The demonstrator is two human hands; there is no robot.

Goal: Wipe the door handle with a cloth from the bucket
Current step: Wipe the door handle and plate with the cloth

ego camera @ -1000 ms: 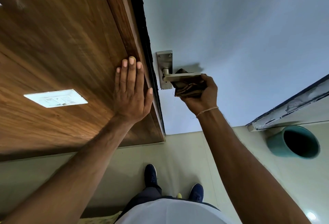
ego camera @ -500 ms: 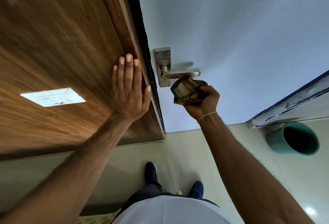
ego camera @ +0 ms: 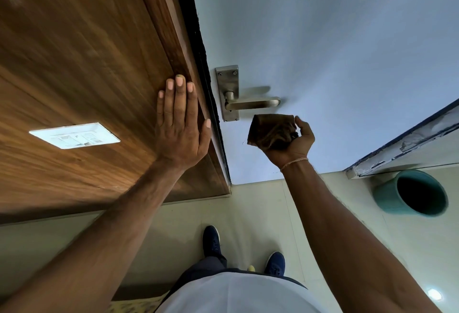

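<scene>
A metal lever door handle (ego camera: pixel 252 104) on a steel backplate (ego camera: pixel 227 81) sticks out from the pale blue door (ego camera: pixel 335 51). Just below the lever, clear of it, my right hand (ego camera: pixel 295 142) grips a bunched brown cloth (ego camera: pixel 269 132). My left hand (ego camera: pixel 180 123) lies flat with straight fingers on the wooden panel (ego camera: pixel 82 69) beside the door's edge. A teal bucket (ego camera: pixel 412 192) stands on the floor at the right, its inside dark.
A white switch plate (ego camera: pixel 74 135) is set into the wooden panel at left. A worn door frame (ego camera: pixel 407 138) runs along the right above the bucket. My two blue shoes (ego camera: pixel 212 240) stand on the cream tiled floor (ego camera: pixel 260 213) below the handle.
My right hand has pulled the cloth off the lever and drawn back below it. The left hand stays flat on the wooden panel.
</scene>
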